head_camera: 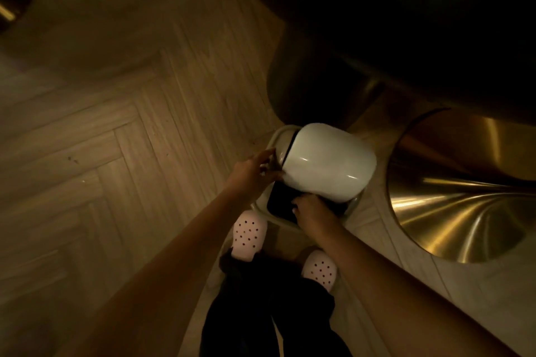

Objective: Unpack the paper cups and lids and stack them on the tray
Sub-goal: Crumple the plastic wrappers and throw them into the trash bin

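Herringbone wood floor (110, 136) fills the dim room below me, with two brass pedestal bases (464, 188) gleaming at the right under a dark tabletop edge.

From the left, my left hand (255, 166) reaches with fingers spread loosely toward the hinge side of a white bin lid (327, 162), which stands tipped up; the fingertips look to touch its edge, but I cannot tell whether they grip it.

Below the lid, the bin's dark liner (282, 203) shows inside a pale rim (278, 222).

My right hand (311, 211) curls down over the near edge of the opening; whether it has hold of packaging or only the liner I cannot tell.

My pale clogs (249, 236) stand just beside the bin.

I judge this to be wrapping being thrown away. To do it well, I would keep the lid propped steadily with the left and push the waste fully clear of the rim before letting go.

No cups, lids or tray appear anywhere in view; they are presumably up on a surface out of frame. Low light and blur hide the bin's contents and my right fingertips.
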A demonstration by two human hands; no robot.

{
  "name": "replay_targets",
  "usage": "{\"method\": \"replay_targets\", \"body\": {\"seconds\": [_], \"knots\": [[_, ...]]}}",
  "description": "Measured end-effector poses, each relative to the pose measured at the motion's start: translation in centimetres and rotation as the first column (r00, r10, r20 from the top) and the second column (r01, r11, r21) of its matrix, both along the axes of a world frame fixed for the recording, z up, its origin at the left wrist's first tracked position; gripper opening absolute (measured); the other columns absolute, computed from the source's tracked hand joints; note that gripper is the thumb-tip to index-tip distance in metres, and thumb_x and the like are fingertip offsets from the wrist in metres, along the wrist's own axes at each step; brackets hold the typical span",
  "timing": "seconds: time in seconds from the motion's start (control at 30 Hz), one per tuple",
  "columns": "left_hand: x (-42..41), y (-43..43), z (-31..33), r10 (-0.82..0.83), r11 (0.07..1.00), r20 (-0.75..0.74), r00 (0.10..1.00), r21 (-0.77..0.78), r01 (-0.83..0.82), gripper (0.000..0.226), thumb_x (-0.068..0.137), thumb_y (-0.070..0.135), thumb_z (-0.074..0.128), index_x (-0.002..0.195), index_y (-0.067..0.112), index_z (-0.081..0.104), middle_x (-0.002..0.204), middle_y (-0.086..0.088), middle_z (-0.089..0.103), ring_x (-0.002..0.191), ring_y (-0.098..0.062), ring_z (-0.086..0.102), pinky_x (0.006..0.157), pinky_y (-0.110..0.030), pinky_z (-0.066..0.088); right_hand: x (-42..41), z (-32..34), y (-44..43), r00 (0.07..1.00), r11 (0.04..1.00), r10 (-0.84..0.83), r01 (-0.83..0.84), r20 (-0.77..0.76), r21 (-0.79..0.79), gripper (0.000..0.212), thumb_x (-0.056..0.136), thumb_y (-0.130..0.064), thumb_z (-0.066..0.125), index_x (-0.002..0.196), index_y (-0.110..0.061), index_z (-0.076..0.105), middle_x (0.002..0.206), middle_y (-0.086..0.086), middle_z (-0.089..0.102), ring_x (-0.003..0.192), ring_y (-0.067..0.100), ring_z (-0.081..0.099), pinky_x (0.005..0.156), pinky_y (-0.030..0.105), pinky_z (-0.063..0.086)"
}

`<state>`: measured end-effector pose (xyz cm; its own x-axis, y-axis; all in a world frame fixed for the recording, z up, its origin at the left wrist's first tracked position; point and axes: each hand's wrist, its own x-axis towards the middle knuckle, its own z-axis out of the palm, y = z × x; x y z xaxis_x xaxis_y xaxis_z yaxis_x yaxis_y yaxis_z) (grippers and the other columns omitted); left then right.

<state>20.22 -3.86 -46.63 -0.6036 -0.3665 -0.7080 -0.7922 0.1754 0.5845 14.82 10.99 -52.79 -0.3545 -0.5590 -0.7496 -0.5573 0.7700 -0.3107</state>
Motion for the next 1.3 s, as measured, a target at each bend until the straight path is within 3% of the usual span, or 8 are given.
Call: {"method": "replay_targets", "body": {"seconds": [0.37,0.57,0.77,0.9,1.03,1.1,1.17,1.3], "knots": [[1.2,0.9,18.0,-0.054,0.997,0.045,0.997,-0.059,0.057,0.038,0.092,0.02,0.054,0.128,0.012,0.05,0.128,-0.009,0.054,0.112,-0.021,0.055,0.093,-0.028,0.045,-1.2,22.2,-1.3,0.969,0.9,-0.248,0.233,0.007,-0.368,0.03,0.095,-0.018,0.044,0.123,-0.011,0.052,0.126,0.007,0.052,0.115,0.018,0.051,0.093,0.028,0.047],[2.2,-0.3,28.6,-0.072,0.994,-0.061,0.996,-0.09,0.066,0.03,0.094,0.016,0.049,0.123,0.011,0.054,0.114,-0.004,0.058,0.099,-0.011,0.056,0.064,0.002,0.04,-4.0,33.6,-2.0,0.964,0.829,-0.266,0.219,-0.018,-0.514,0.028,0.095,-0.022,0.045,0.12,-0.015,0.054,0.124,0.002,0.052,0.113,0.014,0.052,0.092,0.024,0.046],[-1.9,-3.8,35.4,-0.044,0.974,-0.278,0.96,-0.225,-0.02,0.027,0.091,0.019,0.055,0.117,0.017,0.058,0.103,0.004,0.06,0.09,-0.006,0.058,0.07,-0.005,0.039,-7.7,42.1,-4.5,0.921,0.63,-0.385,0.216,-0.058,-0.746,0.023,0.092,-0.016,0.053,0.112,-0.01,0.06,0.113,0.007,0.057,0.104,0.017,0.056,0.088,0.026,0.046],[-5.4,-6.0,37.4,-0.013,0.971,-0.357,0.934,-0.229,-0.074,0.027,0.09,0.02,0.056,0.117,0.016,0.058,0.103,0.001,0.062,0.086,-0.005,0.057,0.074,-0.012,0.042,-9.8,43.6,-6.8,0.891,0.613,-0.394,0.073,-0.225,-0.787,0.021,0.087,-0.012,0.058,0.107,-0.005,0.06,0.106,0.012,0.058,0.098,0.023,0.057,0.083,0.034,0.051],[-7.5,-7.0,37.8,0.007,0.976,-0.361,0.932,-0.201,-0.085,0.029,0.091,0.024,0.054,0.12,0.017,0.055,0.105,0.002,0.06,0.09,-0.009,0.056,0.078,-0.018,0.043,-10.9,43.9,-8.4,0.714,0.863,-0.144,-0.248,-0.685,-0.44,0.045,0.063,-0.007,0.078,0.105,-0.005,0.061,0.109,0.014,0.059,0.092,0.027,0.061,0.074,0.033,0.053],[-7.8,-7.2,37.6,0.012,0.982,-0.344,0.939,-0.174,-0.076,0.029,0.092,0.023,0.053,0.119,0.017,0.055,0.104,0.003,0.059,0.087,-0.008,0.056,0.074,-0.016,0.044,-11.0,43.1,-8.8,0.696,0.938,0.082,-0.295,-0.713,-0.181,0.065,0.079,-0.006,0.065,0.136,-0.003,0.034,0.145,0.018,0.029,0.119,0.033,0.046,0.096,0.037,0.043],[-7.8,-7.3,37.5,0.021,0.987,-0.34,0.94,-0.143,-0.074,0.027,0.091,0.023,0.053,0.118,0.017,0.055,0.102,0.004,0.059,0.082,-0.006,0.057,0.067,-0.014,0.043,-11.3,42.8,-8.9,0.695,0.965,0.131,-0.252,-0.707,-0.07,0.07,0.086,-0.004,0.054,0.144,-0.002,0.015,0.153,0.02,0.009,0.126,0.038,0.04,0.103,0.041,0.038],[-6.6,-7.8,37.2,0.057,0.994,-0.326,0.944,-0.068,-0.084,0.024,0.091,0.024,0.054,0.115,0.02,0.056,0.1,0.002,0.06,0.083,-0.008,0.06,0.07,-0.017,0.045,-11.8,42.6,-9.5,0.681,0.978,0.094,-0.201,-0.726,-0.063,0.07,0.082,-0.005,0.062,0.141,-0.003,0.025,0.142,0.024,0.033,0.119,0.035,0.05,0.094,0.039,0.045]]}}
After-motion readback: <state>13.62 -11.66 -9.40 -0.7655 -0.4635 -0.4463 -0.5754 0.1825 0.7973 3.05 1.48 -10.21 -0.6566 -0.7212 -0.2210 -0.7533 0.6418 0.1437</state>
